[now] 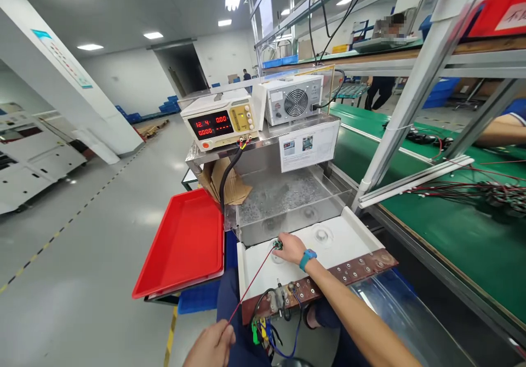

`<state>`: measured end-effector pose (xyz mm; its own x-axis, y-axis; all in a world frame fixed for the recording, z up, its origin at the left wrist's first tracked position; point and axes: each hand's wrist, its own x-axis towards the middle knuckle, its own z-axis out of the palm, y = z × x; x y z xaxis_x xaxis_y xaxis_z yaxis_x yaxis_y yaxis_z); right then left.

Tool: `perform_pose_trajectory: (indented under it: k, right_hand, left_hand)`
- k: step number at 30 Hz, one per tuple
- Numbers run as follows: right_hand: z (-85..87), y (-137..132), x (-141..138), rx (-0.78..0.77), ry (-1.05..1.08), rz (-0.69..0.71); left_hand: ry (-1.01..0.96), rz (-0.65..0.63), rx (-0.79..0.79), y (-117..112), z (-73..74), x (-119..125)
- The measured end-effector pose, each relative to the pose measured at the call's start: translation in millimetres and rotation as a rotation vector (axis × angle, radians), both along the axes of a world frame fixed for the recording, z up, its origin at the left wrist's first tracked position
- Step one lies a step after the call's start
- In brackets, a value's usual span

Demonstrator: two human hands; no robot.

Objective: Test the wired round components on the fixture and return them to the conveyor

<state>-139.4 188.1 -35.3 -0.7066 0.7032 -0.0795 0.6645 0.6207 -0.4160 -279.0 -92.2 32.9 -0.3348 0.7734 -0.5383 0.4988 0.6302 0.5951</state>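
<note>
My right hand (290, 247), with a blue watch on the wrist, pinches a small round component (278, 244) over the white tray (353, 235) of a test fixture. A thin red wire (250, 286) runs from that component down to my left hand (211, 347), which is closed on its lower end near the bottom edge. A brown terminal strip (349, 273) with screws and clipped leads (263, 331) lies along the tray's near side.
A red tray (183, 244) sits left of the fixture. Behind are a power supply (219, 119) with red digits, a grey fan unit (293, 99) and a clear tank (287, 194). A green workbench (444, 219) with wire bundles runs right, where another person's arm rests.
</note>
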Motion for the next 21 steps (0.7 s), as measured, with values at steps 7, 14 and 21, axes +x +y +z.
perform_pose_trajectory:
  k: [7, 14, 21]
  right_hand:
    - [-17.6, 0, -2, 0.04, -0.093, 0.04]
    - [-19.9, 0, -4, 0.04, -0.161, 0.054]
    - [-23.7, 2, -2, 0.027, -0.143, 0.075]
  left_hand:
    - [-0.912, 0.185, 0.121, 31, 1.2, 50]
    - [-0.915, 0.187, 0.321, 109, 12.8, 70]
    - [-0.671, 0.152, 0.414, 140, -18.4, 64]
